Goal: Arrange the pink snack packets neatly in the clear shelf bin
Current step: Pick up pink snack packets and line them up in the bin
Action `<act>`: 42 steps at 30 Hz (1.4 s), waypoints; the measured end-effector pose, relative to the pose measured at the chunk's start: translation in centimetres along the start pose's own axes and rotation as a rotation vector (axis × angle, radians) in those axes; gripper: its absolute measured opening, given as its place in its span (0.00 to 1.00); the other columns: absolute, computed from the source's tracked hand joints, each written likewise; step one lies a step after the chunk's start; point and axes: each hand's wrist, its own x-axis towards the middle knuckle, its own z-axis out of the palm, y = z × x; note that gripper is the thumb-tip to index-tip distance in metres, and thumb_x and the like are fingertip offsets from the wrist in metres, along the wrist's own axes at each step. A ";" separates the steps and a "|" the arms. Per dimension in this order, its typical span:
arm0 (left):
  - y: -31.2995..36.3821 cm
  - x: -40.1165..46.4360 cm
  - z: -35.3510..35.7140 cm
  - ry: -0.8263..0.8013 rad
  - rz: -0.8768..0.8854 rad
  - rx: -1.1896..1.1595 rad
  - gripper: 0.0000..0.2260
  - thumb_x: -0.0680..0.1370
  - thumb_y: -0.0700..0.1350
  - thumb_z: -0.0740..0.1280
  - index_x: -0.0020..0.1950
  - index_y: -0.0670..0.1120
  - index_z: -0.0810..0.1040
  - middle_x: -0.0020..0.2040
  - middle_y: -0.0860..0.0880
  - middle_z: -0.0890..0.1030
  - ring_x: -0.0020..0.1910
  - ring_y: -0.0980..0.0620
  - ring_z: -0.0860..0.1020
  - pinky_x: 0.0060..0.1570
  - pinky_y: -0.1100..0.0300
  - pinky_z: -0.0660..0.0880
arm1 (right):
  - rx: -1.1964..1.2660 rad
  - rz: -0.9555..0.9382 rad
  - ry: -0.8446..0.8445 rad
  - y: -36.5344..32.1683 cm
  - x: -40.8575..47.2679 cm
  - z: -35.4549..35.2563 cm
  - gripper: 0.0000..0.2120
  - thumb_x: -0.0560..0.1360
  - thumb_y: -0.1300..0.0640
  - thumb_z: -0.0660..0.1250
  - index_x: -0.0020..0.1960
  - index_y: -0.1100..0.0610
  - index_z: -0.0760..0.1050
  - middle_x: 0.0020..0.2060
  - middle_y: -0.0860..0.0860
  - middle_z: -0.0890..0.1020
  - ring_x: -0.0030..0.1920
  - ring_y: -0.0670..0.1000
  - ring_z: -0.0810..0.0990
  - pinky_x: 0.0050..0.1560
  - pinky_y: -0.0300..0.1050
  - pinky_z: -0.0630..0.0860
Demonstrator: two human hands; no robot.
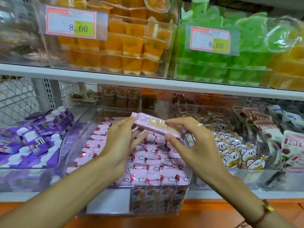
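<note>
Head cam: both hands' grip pinches pink packet [158, 127] over clear bin [164, 206], purple pouches [32, 139] left.

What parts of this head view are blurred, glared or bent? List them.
Head view: the top corners smear with motion blur, worst on the green jelly cups; the price tag shows only its digits; the shelf edge bows from the wide lens; soft glare streaks the clear bin; both the left hand and right hand and their pink packet stay fairly sharp.
</note>
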 end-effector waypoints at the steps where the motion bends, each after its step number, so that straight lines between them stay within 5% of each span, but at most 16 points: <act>1: 0.0 0.0 -0.1 -0.019 0.005 0.015 0.09 0.80 0.48 0.63 0.54 0.45 0.78 0.39 0.53 0.85 0.41 0.55 0.84 0.41 0.62 0.81 | 0.044 0.055 0.020 -0.1 0.1 0.0 0.11 0.74 0.56 0.70 0.56 0.50 0.78 0.49 0.43 0.81 0.47 0.41 0.78 0.48 0.37 0.74; 4: 0.1 -0.1 -0.5 -0.144 0.068 0.129 0.13 0.76 0.54 0.65 0.58 0.50 0.77 0.48 0.53 0.85 0.47 0.56 0.83 0.40 0.60 0.81 | 0.409 0.378 0.063 -0.5 0.6 -0.2 0.05 0.74 0.54 0.68 0.48 0.52 0.82 0.42 0.45 0.85 0.41 0.41 0.81 0.38 0.33 0.76; 8: 0.3 -0.8 -0.3 -0.306 0.108 0.264 0.19 0.72 0.51 0.69 0.62 0.54 0.75 0.50 0.54 0.84 0.52 0.55 0.82 0.44 0.59 0.81 | 0.730 0.720 0.028 -0.8 1.0 -0.7 0.14 0.73 0.51 0.69 0.42 0.62 0.83 0.38 0.60 0.84 0.33 0.50 0.81 0.32 0.36 0.79; 11: 0.5 -1.3 -0.3 -0.266 0.116 0.265 0.16 0.73 0.50 0.70 0.60 0.51 0.76 0.48 0.51 0.85 0.48 0.54 0.83 0.39 0.65 0.79 | 0.831 0.819 0.014 -1.0 1.1 -0.9 0.19 0.73 0.46 0.66 0.37 0.61 0.83 0.34 0.58 0.85 0.24 0.46 0.77 0.24 0.33 0.74; 17: 0.1 -0.9 0.0 -0.095 0.185 0.293 0.15 0.70 0.54 0.73 0.53 0.48 0.79 0.40 0.54 0.85 0.40 0.57 0.84 0.35 0.64 0.80 | 0.935 0.826 -0.042 0.0 1.1 -1.1 0.27 0.78 0.40 0.55 0.45 0.61 0.82 0.37 0.61 0.84 0.24 0.48 0.77 0.24 0.35 0.74; 20: -0.3 -0.8 0.1 -0.072 0.199 0.275 0.17 0.71 0.53 0.72 0.56 0.48 0.77 0.40 0.55 0.85 0.40 0.58 0.84 0.33 0.67 0.78 | 0.985 0.752 -0.059 0.1 0.9 -1.0 0.25 0.72 0.38 0.60 0.52 0.59 0.80 0.42 0.56 0.85 0.35 0.51 0.83 0.32 0.37 0.78; 26: -1.4 -0.5 -0.1 -0.148 0.400 0.560 0.16 0.70 0.59 0.69 0.54 0.54 0.75 0.46 0.58 0.84 0.44 0.66 0.80 0.38 0.75 0.74 | 0.975 0.600 0.063 0.2 1.1 -1.8 0.17 0.66 0.57 0.72 0.55 0.55 0.78 0.46 0.53 0.85 0.43 0.48 0.84 0.43 0.33 0.78; 32: -1.7 1.3 -2.9 -0.353 0.571 1.561 0.17 0.81 0.54 0.58 0.70 0.57 0.68 0.66 0.56 0.73 0.61 0.56 0.72 0.59 0.60 0.67 | 0.436 0.506 0.268 2.3 2.1 -2.4 0.17 0.72 0.61 0.71 0.57 0.56 0.68 0.43 0.49 0.82 0.36 0.37 0.81 0.36 0.27 0.74; 35: -2.1 1.9 -3.6 -0.432 0.507 1.604 0.18 0.82 0.55 0.52 0.70 0.57 0.68 0.66 0.55 0.75 0.63 0.54 0.70 0.61 0.60 0.64 | 0.024 0.310 0.157 2.8 3.2 -1.9 0.16 0.71 0.61 0.73 0.52 0.55 0.68 0.40 0.44 0.80 0.34 0.37 0.80 0.35 0.33 0.75; 38: -2.3 2.3 -3.8 -0.426 0.538 1.590 0.18 0.82 0.56 0.52 0.70 0.58 0.69 0.64 0.56 0.75 0.61 0.54 0.71 0.59 0.60 0.64 | -0.314 0.116 -0.116 2.7 4.5 -1.5 0.15 0.70 0.59 0.74 0.50 0.54 0.69 0.41 0.49 0.81 0.40 0.52 0.80 0.40 0.49 0.76; 42: -2.4 2.4 -3.7 -0.404 0.604 1.560 0.16 0.81 0.55 0.55 0.68 0.57 0.72 0.63 0.57 0.76 0.59 0.55 0.73 0.54 0.62 0.65 | -0.561 0.025 -0.338 1.7 7.2 -1.2 0.17 0.67 0.56 0.77 0.46 0.51 0.69 0.40 0.51 0.81 0.43 0.58 0.79 0.39 0.48 0.72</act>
